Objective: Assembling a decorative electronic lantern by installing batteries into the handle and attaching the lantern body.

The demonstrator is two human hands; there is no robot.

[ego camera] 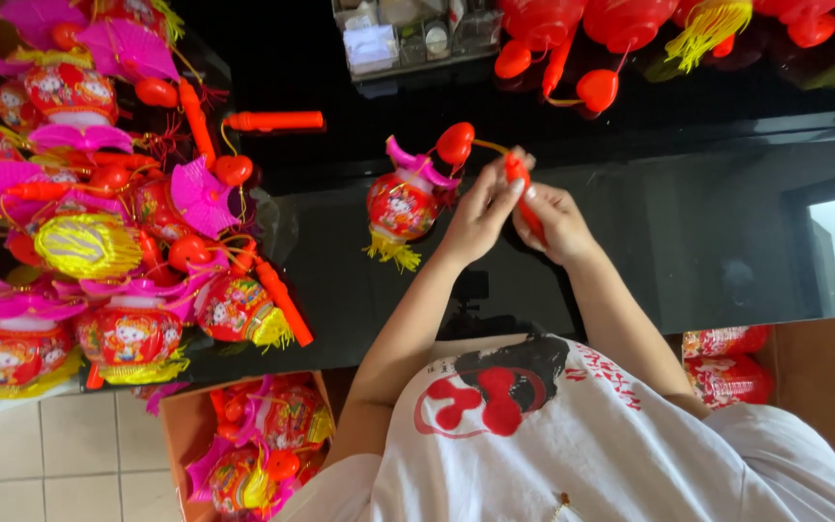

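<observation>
While the left hand (480, 215) is pinching the top of an orange handle stick (524, 198), the right hand (558, 222) is gripping its lower part. A small red lantern (403, 205) is dangling beside them over the black table (707, 232), near its front edge.

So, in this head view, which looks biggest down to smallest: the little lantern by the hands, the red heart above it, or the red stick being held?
1. Little lantern, the round red body with pink top and yellow tassel.
2. Red stick, partly hidden by the left hand and right hand, so its full length is unsure.
3. Red heart.
</observation>
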